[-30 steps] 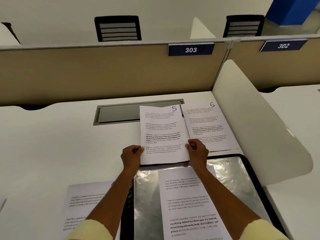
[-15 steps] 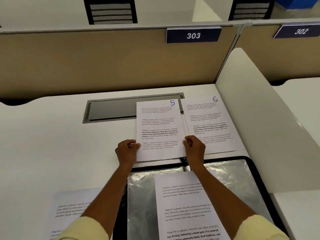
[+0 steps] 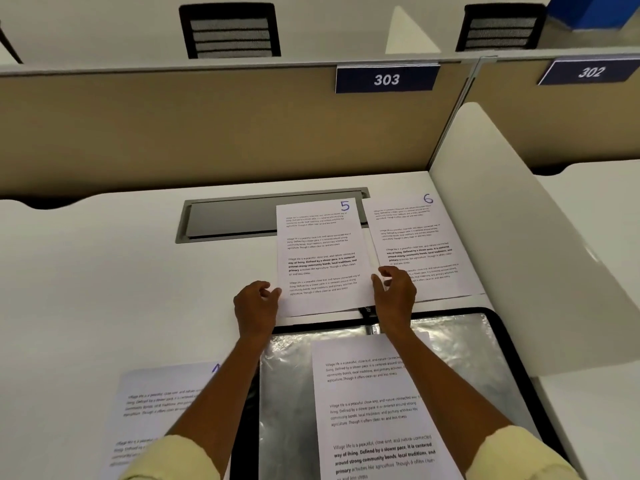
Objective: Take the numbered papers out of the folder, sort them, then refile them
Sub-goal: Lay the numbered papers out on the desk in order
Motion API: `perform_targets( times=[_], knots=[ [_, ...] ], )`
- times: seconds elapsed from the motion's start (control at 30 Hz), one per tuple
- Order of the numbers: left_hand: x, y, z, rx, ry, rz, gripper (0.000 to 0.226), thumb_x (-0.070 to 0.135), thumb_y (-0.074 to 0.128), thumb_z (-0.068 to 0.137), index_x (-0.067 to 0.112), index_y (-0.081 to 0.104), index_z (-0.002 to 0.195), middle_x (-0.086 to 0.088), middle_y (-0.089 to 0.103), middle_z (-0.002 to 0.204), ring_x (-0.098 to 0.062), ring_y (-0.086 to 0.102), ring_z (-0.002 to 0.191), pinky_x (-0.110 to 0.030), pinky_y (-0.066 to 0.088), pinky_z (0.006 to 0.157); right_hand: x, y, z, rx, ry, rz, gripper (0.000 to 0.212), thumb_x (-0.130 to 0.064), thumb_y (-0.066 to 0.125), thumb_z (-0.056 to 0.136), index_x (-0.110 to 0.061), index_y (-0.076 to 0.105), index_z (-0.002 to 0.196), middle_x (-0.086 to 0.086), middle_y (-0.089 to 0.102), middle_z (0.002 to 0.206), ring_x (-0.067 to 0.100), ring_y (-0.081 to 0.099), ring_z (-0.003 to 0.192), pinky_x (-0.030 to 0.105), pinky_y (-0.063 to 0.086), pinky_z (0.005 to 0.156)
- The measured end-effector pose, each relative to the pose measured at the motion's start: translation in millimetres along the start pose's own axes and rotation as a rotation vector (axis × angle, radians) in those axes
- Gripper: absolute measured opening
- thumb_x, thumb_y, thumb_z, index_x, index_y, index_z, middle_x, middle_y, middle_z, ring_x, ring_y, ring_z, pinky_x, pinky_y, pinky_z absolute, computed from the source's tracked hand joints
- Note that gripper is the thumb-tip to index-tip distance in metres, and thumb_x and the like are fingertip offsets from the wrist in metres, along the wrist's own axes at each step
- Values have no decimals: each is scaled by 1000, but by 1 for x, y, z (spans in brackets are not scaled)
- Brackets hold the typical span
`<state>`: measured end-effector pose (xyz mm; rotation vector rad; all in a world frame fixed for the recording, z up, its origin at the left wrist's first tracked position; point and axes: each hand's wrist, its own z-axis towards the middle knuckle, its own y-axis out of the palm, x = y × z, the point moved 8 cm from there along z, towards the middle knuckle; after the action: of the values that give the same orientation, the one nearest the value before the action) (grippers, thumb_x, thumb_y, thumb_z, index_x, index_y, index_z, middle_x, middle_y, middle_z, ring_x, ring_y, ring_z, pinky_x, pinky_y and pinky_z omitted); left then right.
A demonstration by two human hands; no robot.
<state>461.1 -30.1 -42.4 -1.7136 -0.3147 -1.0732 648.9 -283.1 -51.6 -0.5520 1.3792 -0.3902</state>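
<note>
Paper 5 lies flat on the white desk, its top over the metal hatch. My left hand pinches its lower left edge with curled fingers. My right hand hovers at its lower right edge, fingers apart and off the sheet. Paper 6 lies just to the right, partly under my right hand. The open black folder with its shiny clear sleeve sits near me, and another printed sheet lies on it. One more sheet lies left of the folder, its number hidden by my left arm.
A grey metal cable hatch is set into the desk behind the papers. A beige partition with label 303 closes the back. A white side divider rises at the right. Two black chairs stand beyond the partition.
Paper 5 has been lowered flat beside paper 6. My right hand has let go of its edge and opened its fingers. My left hand stays at the left edge.
</note>
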Motion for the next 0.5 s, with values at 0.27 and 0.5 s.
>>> perform_targets(
  times=[0.27, 0.5],
  knots=[
    [6, -17, -52, -21, 104, -61, 24, 14, 73, 86, 0, 71, 106, -8, 70, 83, -19, 62, 72, -33, 52, 81, 2, -35, -42, 42, -14, 86, 20, -10, 68, 93, -4, 67, 111, 10, 65, 105, 22, 62, 86, 37, 56, 76],
    [-10, -20, -126, -117, 108, -116, 14, 6, 73, 84, -2, 73, 95, -2, 64, 74, -11, 58, 63, -20, 49, 66, 20, -74, -102, 73, -13, 34, 13, -9, 67, 92, -3, 70, 104, 9, 67, 96, 21, 63, 83, 36, 54, 75]
  ],
)
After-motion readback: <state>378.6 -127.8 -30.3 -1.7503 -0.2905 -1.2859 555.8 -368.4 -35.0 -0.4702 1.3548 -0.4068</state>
